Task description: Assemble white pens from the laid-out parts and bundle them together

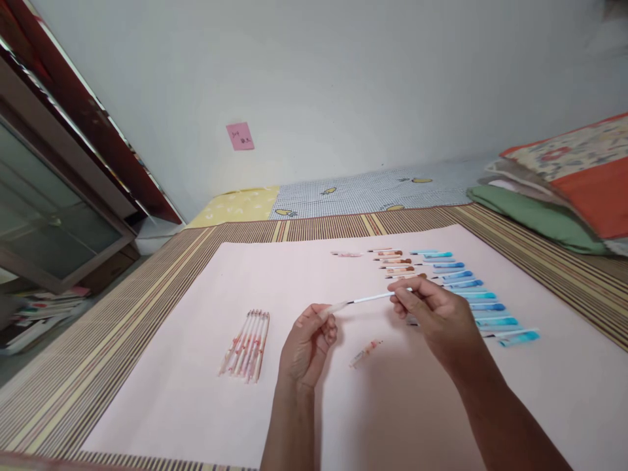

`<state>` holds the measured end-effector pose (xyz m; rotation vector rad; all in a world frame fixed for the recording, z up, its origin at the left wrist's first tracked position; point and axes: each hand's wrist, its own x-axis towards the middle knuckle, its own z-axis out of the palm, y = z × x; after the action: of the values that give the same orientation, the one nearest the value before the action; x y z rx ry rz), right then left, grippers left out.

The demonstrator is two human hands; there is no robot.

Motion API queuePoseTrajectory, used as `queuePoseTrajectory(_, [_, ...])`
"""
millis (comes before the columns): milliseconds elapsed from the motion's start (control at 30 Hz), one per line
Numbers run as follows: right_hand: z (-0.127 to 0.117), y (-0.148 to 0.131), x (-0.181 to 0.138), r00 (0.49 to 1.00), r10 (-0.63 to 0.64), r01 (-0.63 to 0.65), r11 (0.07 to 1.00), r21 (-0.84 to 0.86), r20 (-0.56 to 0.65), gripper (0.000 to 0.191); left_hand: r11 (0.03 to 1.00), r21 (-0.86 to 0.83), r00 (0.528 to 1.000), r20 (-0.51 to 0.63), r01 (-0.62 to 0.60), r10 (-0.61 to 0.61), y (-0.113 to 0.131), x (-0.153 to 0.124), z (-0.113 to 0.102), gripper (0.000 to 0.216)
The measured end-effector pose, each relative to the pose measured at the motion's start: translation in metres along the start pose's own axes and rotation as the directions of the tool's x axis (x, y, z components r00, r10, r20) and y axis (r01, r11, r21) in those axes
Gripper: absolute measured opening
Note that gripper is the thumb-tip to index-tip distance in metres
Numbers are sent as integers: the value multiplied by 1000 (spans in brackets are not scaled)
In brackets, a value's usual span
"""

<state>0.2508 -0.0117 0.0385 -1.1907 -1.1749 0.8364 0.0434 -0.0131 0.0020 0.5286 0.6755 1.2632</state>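
Observation:
My left hand (307, 343) is closed, its thumb and fingers pinching a small pale, translucent pen part (337, 306). A thin white pen refill (371, 298) runs from that part to my right hand (439, 317), whose fingertips pinch its other end. The refill's dark narrow end meets the pale part; whether it sits inside cannot be made out. Both hands are raised over a large pale pink sheet (196, 314). Below and between them lies a short clear pen barrel (366, 353) with orange-pink print.
Several assembled pens (250, 347) lie together at left. Brown pen parts (398, 261) and blue pen parts (483, 296) with refills form rows at right, partly behind my right hand. A striped mat (142, 307) surrounds the sheet. Folded cushions (579, 190) are stacked at far right.

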Motion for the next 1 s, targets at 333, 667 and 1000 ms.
queuePoseTrajectory(333, [4, 5, -5, 974, -29, 41, 998, -46, 223, 30, 985, 160, 997, 46, -61, 55, -3, -4, 10, 27])
queuePoseTrajectory(667, [7, 8, -5, 971, -1, 14, 998, -54, 237, 31, 990, 94, 994, -7, -107, 108, -5, -3, 11, 30])
queuePoseTrajectory(1000, [7, -1, -5, 966, -44, 74, 991, -111, 256, 31, 935, -352, 998, -10, 51, -58, -6, 1, 8, 17])
